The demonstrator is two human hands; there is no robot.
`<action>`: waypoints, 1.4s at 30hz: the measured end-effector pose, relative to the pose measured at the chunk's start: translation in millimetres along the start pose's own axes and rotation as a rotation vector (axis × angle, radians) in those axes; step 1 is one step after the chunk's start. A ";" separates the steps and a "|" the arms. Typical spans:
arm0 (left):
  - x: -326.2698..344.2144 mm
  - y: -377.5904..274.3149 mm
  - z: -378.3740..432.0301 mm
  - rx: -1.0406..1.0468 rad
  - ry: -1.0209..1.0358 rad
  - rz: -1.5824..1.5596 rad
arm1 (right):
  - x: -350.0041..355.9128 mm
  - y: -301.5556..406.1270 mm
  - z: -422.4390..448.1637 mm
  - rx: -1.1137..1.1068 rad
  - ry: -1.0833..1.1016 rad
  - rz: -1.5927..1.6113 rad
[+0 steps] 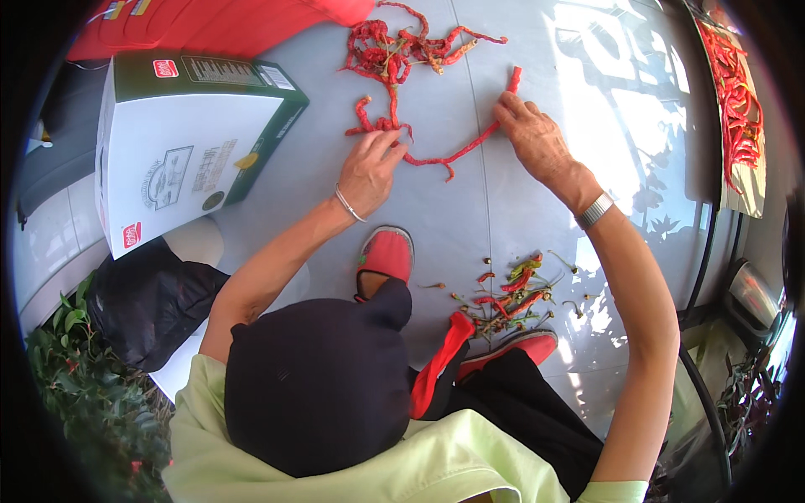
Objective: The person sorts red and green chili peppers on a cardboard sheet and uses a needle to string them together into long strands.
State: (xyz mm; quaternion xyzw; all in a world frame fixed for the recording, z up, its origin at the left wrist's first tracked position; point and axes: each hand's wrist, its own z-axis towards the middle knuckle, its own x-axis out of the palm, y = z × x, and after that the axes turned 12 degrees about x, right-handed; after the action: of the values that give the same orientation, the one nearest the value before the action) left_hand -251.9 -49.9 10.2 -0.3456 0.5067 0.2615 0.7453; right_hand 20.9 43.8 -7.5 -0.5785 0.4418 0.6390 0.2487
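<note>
Dried red chili peppers lie on the grey tiled floor (440, 207) before me. My left hand (371, 166) is low over the near end of the chili pile (380, 53), its fingertips touching a few wrinkled chilies (376, 126). Whether those fingers grip one is hidden. From there a thin curved line of red chili (456, 156) runs to my right hand (538, 138). Between the thumb and fingers of that hand is a red chili (516, 78), its blunt end sticking out beyond them.
A white and green printed carton (182, 157) stands at left, beside a red plastic item (220, 25). Loose stems and chili scraps (509, 295) lie near my red shoes (387, 251). More chilies (736, 107) rest on cardboard at far right. Leafy plants (88, 377) fill the lower left.
</note>
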 end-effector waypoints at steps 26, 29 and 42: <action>-11.3 -50.4 47.1 -0.928 -0.307 -2.080 | -59.2 67.1 -51.8 0.566 0.576 1.529; -0.3 -54.0 36.7 -0.869 -0.176 -2.040 | -44.6 80.2 -48.5 0.471 0.556 1.268; 0.7 28.7 28.2 -1.182 -0.450 -0.776 | -28.4 68.9 -5.1 0.385 0.365 0.843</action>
State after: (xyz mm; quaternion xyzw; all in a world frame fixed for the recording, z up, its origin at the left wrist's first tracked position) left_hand -256.6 -10.0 9.4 -0.7814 -0.0420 0.2730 0.5596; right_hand -27.7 11.5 39.0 -0.3957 0.7834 0.4792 -0.0102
